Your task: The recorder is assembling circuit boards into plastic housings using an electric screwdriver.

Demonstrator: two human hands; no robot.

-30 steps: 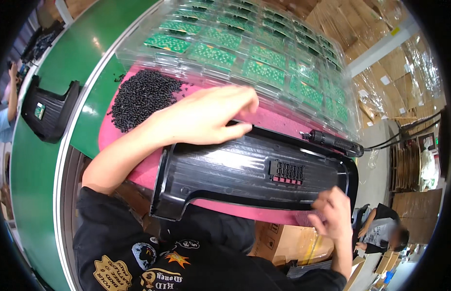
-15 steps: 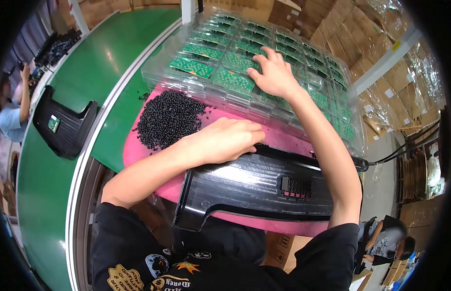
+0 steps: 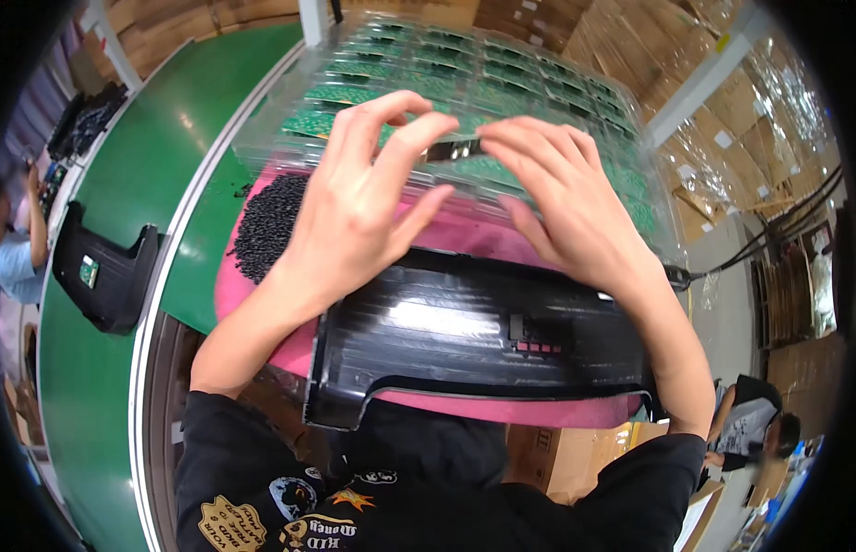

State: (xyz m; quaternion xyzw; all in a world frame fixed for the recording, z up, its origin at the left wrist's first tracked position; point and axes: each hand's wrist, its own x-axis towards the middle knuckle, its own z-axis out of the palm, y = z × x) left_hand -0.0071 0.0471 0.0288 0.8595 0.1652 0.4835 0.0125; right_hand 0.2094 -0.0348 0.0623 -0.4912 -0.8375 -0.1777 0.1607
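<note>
My left hand [image 3: 354, 198] and my right hand [image 3: 566, 198] are raised above a black plastic cover [image 3: 428, 340]. Between them is a small circuit board [image 3: 454, 149], seen nearly edge-on. Bent fingers of my left hand are at its left end, and the fingertips of my right hand meet its right end. Both thumbs stand apart below it. The cover lies hollow side up on a pink mat [image 3: 488, 225], with a small slotted opening [image 3: 536, 336] right of its middle.
Stacked clear trays [image 3: 465, 74] of green circuit boards stand behind the mat. A heap of small black parts [image 3: 267, 230] lies at left. A green conveyor [image 3: 207, 120] carries another black cover [image 3: 101, 267]. Co-workers sit at far left and lower right.
My right hand has come back from the trays with a circuit board. My left hand has left the cover's edge and risen to meet it. The view has shifted slightly.
</note>
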